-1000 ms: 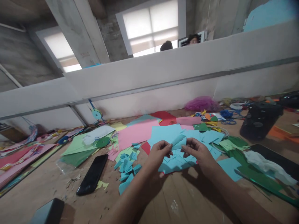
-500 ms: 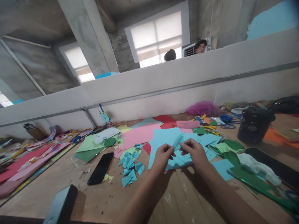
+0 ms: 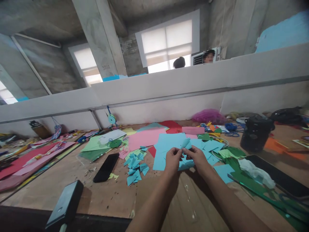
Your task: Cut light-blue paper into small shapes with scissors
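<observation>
Between my two hands is a small folded piece of light blue paper (image 3: 185,143), its loose end pointing up. My left hand (image 3: 173,158) pinches its lower left side, and my right hand (image 3: 196,156) pinches it from the right, with the fingertips of both close together. Under them lie larger light blue sheets (image 3: 160,158), partly covered by my hands. A loose pile of small folded blue paper pieces (image 3: 134,162) sits to the left. More blue paper (image 3: 212,146) spreads to the right of my right hand.
Left of the pile lies a black phone (image 3: 106,167), with a dark box (image 3: 65,203) at the table's front edge. Pink paper (image 3: 145,138) lies behind. To the right stand a black canister (image 3: 257,132) and crumpled white tissue (image 3: 257,174). A white partition (image 3: 154,87) runs along the back.
My hands have come closer together on the blue paper piece, and its free end now points more upward. The camera view has shifted slightly.
</observation>
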{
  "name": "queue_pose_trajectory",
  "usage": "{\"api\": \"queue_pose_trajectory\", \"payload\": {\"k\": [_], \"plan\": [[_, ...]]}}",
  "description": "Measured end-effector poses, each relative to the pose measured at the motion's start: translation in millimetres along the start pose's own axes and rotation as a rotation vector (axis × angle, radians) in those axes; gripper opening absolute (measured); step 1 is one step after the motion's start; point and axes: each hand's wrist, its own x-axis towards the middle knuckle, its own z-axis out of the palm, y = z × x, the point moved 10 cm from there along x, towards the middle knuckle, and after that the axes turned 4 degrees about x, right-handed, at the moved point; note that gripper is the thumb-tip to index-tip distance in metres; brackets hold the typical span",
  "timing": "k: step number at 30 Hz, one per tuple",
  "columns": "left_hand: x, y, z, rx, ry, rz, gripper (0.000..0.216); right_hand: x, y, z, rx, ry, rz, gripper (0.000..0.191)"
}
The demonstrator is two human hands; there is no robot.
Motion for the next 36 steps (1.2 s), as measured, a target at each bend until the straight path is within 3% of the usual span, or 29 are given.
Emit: {"api": "queue_pose_trajectory", "payload": {"k": [7,21,36], "plan": [[-5,-14,-1,0.02,-0.05,0.027,0.039,-3,1,1,-0.079,-0.024,-0.017,0.039],[-7,-19,6,0.051,-0.193,0.055,0.036,-2,7,-2,-0.137,-0.027,-0.036,0.036],[-6,-18,10,0.079,-0.246,0.071,0.029,0,8,-7,-0.119,0.029,-0.005,0.039]]}}
